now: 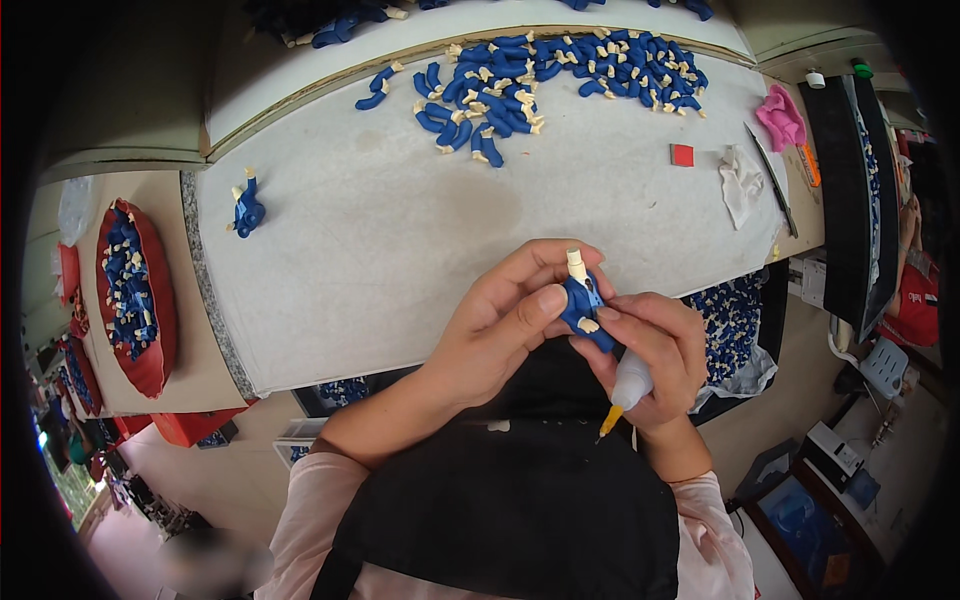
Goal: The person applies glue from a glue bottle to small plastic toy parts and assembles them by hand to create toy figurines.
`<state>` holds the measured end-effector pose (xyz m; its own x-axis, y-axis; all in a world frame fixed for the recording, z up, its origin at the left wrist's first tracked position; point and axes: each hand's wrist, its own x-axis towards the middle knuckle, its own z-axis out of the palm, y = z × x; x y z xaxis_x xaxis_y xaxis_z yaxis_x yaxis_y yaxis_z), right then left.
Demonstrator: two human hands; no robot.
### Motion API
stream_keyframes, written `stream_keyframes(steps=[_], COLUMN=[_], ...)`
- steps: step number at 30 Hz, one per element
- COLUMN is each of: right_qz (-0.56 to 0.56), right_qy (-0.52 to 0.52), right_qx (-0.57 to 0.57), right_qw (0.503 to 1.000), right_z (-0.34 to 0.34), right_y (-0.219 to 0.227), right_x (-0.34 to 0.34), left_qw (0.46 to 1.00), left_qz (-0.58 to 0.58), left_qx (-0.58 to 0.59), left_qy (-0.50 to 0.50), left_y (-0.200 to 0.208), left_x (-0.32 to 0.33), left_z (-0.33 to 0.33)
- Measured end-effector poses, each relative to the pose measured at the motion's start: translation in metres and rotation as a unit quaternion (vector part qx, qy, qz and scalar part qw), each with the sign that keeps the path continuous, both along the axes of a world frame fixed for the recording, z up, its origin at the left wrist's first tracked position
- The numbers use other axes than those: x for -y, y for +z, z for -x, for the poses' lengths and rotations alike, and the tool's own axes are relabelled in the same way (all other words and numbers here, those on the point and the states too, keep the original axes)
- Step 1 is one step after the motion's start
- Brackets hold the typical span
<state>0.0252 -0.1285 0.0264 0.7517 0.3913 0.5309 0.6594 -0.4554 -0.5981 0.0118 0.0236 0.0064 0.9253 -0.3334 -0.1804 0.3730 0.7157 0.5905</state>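
Holding small blue figure point(577, 306) in left hand point(490, 335) over counter's point(350, 310) near edge, with fingers point(538, 308) closed round it, cream neck point(575, 266) up. Also touching it with right fingertips point(610, 314) while clasping pale bottle point(632, 380) in right hand point(665, 355) with yellow nozzle point(612, 417) aimed down toward black apron point(500, 510). Outside left edge: red container point(152, 372) of blue parts point(124, 280). Toward far left corner: second blue figure point(249, 213). Toward right edge: crumpled white tissue point(740, 183), just beside thin dark tool point(773, 183). Slightly farther, left of tissue: red square point(682, 155). Near far right corner: bunched pink cloth point(782, 118). Strewn along far edge: loose blue arms point(508, 71) with cream hands, many touching.
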Motion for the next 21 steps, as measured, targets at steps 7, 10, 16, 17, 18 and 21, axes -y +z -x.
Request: stream_keyframes(steps=[7, 10, 16, 17, 18, 21], right_qz=[-0.001, -0.003, -0.016, -0.019, -0.019, -0.017], right_qy=[-0.033, -0.034, -0.032, -0.032, -0.031, -0.029], right_qx=[0.006, 0.006, 0.005, 0.005, 0.005, 0.002], right_qw=[0.999, 0.999, 0.999, 0.999, 0.999, 0.999], right_z=[0.0022, 0.0032, 0.0051, 0.0051, 0.0054, 0.0064], right_y=[-0.0045, -0.0065, -0.0090, -0.0094, -0.0094, -0.0096], right_x=[-0.0043, -0.0047, -0.0046, -0.0048, -0.0049, -0.0054], left_qw=[0.998, 0.999, 0.999, 0.999, 0.999, 0.999], left_qz=[0.054, 0.052, 0.043, 0.044, 0.043, 0.044], left_qx=[-0.019, -0.008, 0.005, 0.005, 0.004, 0.002], left_qy=[-0.004, -0.002, 0.009, 0.009, 0.009, 0.008], left_y=[-0.0029, -0.0037, -0.0047, -0.0051, -0.0056, -0.0062], left_x=[0.0011, 0.0006, 0.0021, 0.0021, 0.0020, 0.0014], left_z=[-0.0022, -0.0018, 0.0003, 0.0005, 0.0008, 0.0010])
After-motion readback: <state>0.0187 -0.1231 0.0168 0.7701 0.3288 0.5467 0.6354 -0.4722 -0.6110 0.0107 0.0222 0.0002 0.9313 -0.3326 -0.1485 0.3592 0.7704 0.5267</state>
